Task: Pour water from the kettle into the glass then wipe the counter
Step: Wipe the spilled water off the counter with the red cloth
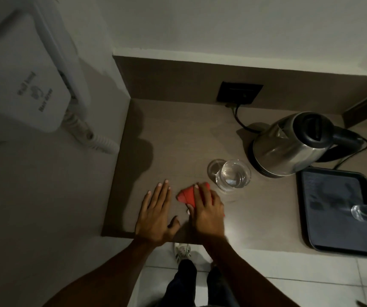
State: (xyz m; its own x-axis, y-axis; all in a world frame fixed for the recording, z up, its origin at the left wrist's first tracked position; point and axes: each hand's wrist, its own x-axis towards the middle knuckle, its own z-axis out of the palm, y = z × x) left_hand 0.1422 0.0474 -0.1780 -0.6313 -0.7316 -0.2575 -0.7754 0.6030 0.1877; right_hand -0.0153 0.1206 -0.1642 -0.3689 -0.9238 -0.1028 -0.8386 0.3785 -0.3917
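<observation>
Right hand point(207, 209) presses red cloth point(186, 196) on counter point(178, 140).

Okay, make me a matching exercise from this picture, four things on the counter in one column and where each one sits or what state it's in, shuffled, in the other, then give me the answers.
Things:
1. kettle
2. glass
3. red cloth
4. black tray

Places or states:
A. pressed flat under the right hand
B. at the counter's right end, near the front edge
C. holds clear water, just in front of the kettle
D. on its base, lid shut, cord running to the wall socket

Pairs: 1-D, 2-C, 3-A, 4-B
</observation>
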